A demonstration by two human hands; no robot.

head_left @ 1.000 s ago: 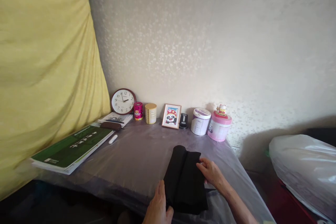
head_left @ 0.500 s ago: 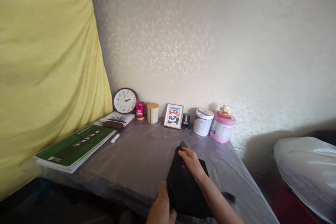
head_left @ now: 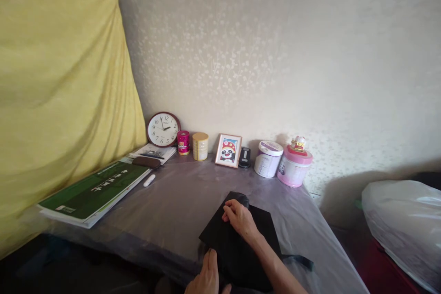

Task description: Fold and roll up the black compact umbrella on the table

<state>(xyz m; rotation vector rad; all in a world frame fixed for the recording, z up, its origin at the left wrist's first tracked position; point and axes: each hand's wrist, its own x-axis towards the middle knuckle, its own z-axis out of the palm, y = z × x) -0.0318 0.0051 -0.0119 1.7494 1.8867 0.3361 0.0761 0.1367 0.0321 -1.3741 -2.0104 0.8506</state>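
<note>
A black bag-like cloth item (head_left: 241, 262) lies at the table's near edge, its left corner spread out as a flat flap. From its right side a short black strap (head_left: 299, 261) trails over the table. My right hand (head_left: 239, 218) rests on the upper part with curled fingers pressed together on the fabric, just below a rounded, raised fold. At the lower left edge my left hand (head_left: 206, 275) grips the cloth, fingers together on top and thumb towards me. Part of that hand is cut off by the frame's bottom.
Along the wall stand a clock (head_left: 163, 129), a pink tin (head_left: 183, 143), a yellow-lidded can (head_left: 200, 147), a panda picture frame (head_left: 228, 150), a black stapler-like object (head_left: 244, 158) and two tubs (head_left: 268, 160). Green books (head_left: 99, 188) lie left; a plastic-covered bundle (head_left: 403, 220) sits right.
The cloth's upper left part has opened out to the left into a wide flap. My right hand has shifted a little left and down, its fingers more curled. My left hand stays at the lower edge.
</note>
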